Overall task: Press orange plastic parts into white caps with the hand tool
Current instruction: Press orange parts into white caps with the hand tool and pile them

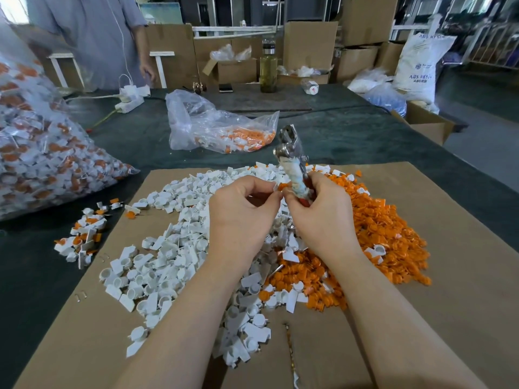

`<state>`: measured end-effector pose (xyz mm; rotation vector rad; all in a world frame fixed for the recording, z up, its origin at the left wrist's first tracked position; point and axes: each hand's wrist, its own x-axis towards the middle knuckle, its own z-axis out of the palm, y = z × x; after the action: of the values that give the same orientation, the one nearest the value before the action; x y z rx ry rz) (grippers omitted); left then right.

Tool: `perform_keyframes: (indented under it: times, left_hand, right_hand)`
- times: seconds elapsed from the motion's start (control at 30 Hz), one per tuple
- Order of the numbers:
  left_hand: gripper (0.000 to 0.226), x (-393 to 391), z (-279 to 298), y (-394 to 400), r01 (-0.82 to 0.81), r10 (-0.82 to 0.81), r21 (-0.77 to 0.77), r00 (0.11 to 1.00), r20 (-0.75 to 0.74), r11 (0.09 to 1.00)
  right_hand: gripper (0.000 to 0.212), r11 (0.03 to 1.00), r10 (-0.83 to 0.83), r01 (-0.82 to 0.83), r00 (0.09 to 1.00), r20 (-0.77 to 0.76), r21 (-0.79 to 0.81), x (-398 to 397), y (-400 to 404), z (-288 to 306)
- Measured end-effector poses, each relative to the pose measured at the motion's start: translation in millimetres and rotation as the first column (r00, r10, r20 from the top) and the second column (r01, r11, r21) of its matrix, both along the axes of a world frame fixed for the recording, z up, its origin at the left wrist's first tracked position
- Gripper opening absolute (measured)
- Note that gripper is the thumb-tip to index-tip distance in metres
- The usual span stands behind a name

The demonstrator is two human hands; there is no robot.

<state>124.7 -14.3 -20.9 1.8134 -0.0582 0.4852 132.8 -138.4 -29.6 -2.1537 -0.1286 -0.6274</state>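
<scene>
A heap of white caps (168, 248) covers the left half of a cardboard sheet (449, 276), and a heap of orange parts (379, 234) lies to its right. My right hand (323, 217) grips the wrapped handle of a metal hand tool (292, 153) that points up and away. My left hand (241, 217) pinches a small white cap with an orange part (279, 187) at its fingertips, right beside the tool's handle and touching my right fingers. The cap itself is mostly hidden by my fingers.
A small pile of joined white-and-orange pieces (84, 237) lies at the cardboard's left edge. A big clear bag of such pieces (42, 153) sits at left, a smaller bag (219, 127) behind the heaps. A person (98, 37) stands at the far side, by a bottle (268, 66) and boxes.
</scene>
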Motion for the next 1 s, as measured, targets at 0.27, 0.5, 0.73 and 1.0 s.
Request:
perform_keyframes:
  times: [0.27,0.5,0.73,1.0]
  left_hand:
    - [0.022,2.4,-1.4,0.4,-0.011,0.011,-0.013,1.0,-0.01,1.0]
    - [0.017,4.8,-3.3,2.2,-0.012,-0.015,-0.175,0.988,-0.151,0.984]
    - [0.009,5.5,2.9,6.4,0.029,-0.175,-0.549,0.961,-0.215,0.835]
    - [0.008,5.7,4.6,7.6,0.04,-0.191,-0.599,0.963,-0.19,0.799]
  right_hand:
    - [0.012,0.999,0.051,-0.051,0.998,-0.021,0.019,0.9,-2.1,0.8]
    - [0.01,0.999,-0.025,0.026,0.999,0.021,-0.046,0.3,2.2,-2.2]
    - [0.012,0.998,-0.06,0.06,0.998,0.019,0.016,1.3,1.5,-3.8]
    - [0.012,0.994,-0.048,0.047,0.999,0.009,0.1,2.1,-0.7,-2.4]
